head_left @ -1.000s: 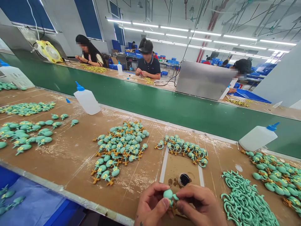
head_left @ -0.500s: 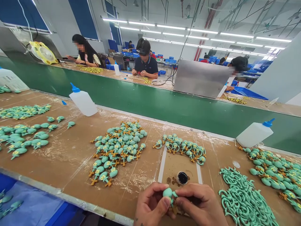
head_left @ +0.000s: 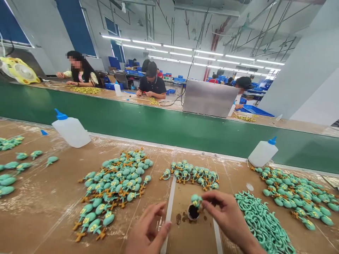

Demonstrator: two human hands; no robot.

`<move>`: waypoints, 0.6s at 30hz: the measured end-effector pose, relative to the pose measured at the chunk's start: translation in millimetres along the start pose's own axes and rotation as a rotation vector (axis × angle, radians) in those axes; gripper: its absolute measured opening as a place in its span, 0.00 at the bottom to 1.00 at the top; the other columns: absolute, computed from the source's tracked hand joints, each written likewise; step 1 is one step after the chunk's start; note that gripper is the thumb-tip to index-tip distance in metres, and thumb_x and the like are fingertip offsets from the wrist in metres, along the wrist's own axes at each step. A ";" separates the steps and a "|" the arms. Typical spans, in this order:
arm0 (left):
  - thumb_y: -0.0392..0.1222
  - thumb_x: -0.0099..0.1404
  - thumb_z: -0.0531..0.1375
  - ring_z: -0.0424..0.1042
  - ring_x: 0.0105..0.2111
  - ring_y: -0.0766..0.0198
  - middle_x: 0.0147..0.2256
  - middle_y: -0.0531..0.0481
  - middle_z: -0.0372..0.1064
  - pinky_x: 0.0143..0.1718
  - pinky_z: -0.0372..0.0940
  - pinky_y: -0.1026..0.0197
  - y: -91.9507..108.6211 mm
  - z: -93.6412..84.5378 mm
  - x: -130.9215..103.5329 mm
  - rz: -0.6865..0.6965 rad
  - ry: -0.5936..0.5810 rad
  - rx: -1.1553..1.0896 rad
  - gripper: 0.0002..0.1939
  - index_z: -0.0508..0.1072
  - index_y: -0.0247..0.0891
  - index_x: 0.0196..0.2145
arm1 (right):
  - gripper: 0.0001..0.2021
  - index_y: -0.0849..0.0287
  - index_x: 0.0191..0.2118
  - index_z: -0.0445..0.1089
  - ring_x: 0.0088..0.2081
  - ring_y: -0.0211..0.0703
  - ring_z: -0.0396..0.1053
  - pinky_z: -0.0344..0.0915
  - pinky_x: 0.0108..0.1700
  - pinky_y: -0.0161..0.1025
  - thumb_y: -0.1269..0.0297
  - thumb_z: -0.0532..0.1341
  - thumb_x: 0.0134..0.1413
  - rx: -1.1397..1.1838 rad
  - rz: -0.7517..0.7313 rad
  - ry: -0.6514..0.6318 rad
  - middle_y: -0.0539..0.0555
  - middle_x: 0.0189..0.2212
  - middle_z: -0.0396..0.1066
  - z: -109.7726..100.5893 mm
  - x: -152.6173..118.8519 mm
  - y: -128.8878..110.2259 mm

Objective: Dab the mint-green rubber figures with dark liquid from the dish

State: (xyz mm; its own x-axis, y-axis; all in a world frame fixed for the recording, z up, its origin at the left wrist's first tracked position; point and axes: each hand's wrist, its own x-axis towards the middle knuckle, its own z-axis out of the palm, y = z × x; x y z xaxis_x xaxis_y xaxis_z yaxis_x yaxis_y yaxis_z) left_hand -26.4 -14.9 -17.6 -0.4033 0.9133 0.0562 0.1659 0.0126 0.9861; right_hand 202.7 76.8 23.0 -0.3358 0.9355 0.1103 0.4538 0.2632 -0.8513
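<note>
Our right hand (head_left: 225, 215) pinches a small teal figure (head_left: 196, 200) between thumb and fingertips, holding it just above the little black pot (head_left: 193, 212) on the cardboard pad (head_left: 193, 236). Our left hand (head_left: 147, 231) is loose and holds nothing, fingers curled, hovering just left of the pad and well apart from the right.

Judgement on doing this well:
- We should touch only the figure's lower end to the pot; brown blots already stain the pad beside it.
- Grip high on the head so our fingertips stay out of the pot.
- Left hand could steady the pad edge; the pot looks light and easy to tip.

Around us: strands of teal limbs (head_left: 262, 222) just right of the pad, a row of finished figures (head_left: 190, 174) behind it, a bigger pile (head_left: 116, 183) to the left, another (head_left: 293, 194) far right. Two squeeze bottles (head_left: 70, 130) (head_left: 262, 152) stand by the green conveyor (head_left: 169, 125).
</note>
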 end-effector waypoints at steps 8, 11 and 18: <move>0.42 0.67 0.52 0.80 0.41 0.48 0.42 0.41 0.80 0.39 0.79 0.51 -34.6 -66.4 51.1 0.772 0.186 1.061 0.16 0.81 0.41 0.39 | 0.14 0.58 0.33 0.75 0.31 0.47 0.73 0.66 0.36 0.41 0.57 0.55 0.53 -0.262 -0.044 -0.015 0.54 0.28 0.78 -35.0 70.9 27.2; 0.38 0.67 0.51 0.81 0.36 0.53 0.40 0.42 0.81 0.36 0.78 0.57 -36.3 -63.9 54.2 0.836 0.155 1.083 0.17 0.81 0.42 0.36 | 0.15 0.59 0.33 0.75 0.33 0.48 0.74 0.67 0.38 0.42 0.57 0.53 0.54 -0.298 -0.036 -0.016 0.56 0.30 0.79 -36.2 73.3 30.2; 0.41 0.70 0.51 0.81 0.34 0.57 0.42 0.44 0.77 0.31 0.76 0.63 -34.6 -60.7 62.2 0.716 0.131 0.999 0.16 0.77 0.41 0.45 | 0.18 0.59 0.37 0.76 0.34 0.48 0.74 0.65 0.37 0.41 0.56 0.51 0.61 -0.449 0.044 -0.030 0.55 0.32 0.79 -74.2 46.9 29.1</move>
State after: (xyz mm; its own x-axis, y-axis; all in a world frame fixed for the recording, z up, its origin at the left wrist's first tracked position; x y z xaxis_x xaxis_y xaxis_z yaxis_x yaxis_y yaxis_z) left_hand -111.9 16.7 -38.7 -0.0159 0.7954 0.6059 0.9772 -0.1160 0.1779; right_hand 261.4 145.8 41.5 -0.3292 0.9425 0.0583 0.7788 0.3059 -0.5475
